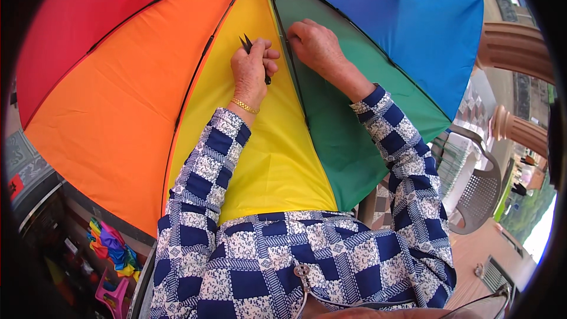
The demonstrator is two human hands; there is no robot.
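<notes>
An open rainbow umbrella (112, 100) fills the view, seen from inside, with red, orange, yellow, green and blue panels and black metal ribs. My left hand (251, 71), with a gold bracelet at the wrist, grips small black thread snips (247, 42) over the yellow panel, blades pointing up. My right hand (316, 44) presses its fingers on the black rib (295, 77) between the yellow and green panels, close beside the left hand. Both sleeves are blue-and-white patterned.
A grey perforated plastic chair (481, 192) stands at the right, with stone balusters (520, 130) behind it. At lower left lie a folded rainbow umbrella (109, 248) and a pink plastic stool (112, 295). A key (302, 272) hangs at my chest.
</notes>
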